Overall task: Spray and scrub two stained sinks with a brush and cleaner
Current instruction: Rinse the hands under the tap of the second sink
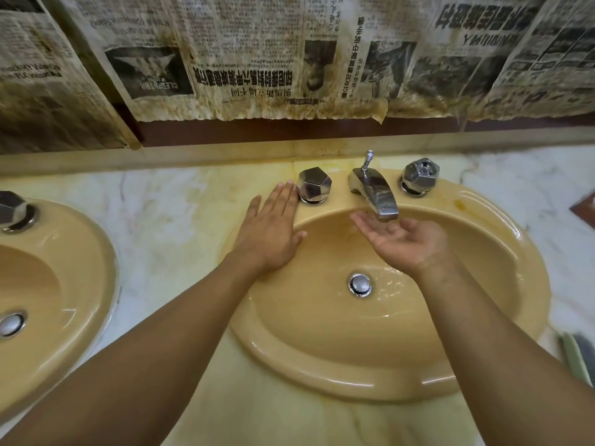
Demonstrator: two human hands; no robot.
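Centrally: mustard-yellow oval sink (pixel 338 381), set in marble counter (pixel 167 220), long axis left to right, tap side toward the wall. Second matching sink (pixel 48 284) at left edge, partly out of frame. Left hand (pixel 273 226): flat, palm down on rim, fingers straight, tips just beside faceted chrome knob (pixel 314 185). Right hand (pixel 399 239): palm up, loosely cupped under chrome spout (pixel 375 193), holding nothing. Basin glossy, wet round drain plug (pixel 360 284); yellow staining on surrounding counter.

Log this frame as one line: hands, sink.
left hand: open, flat at sink rim beside left knob | right hand: open, palm up under spout | basin wet | nothing held
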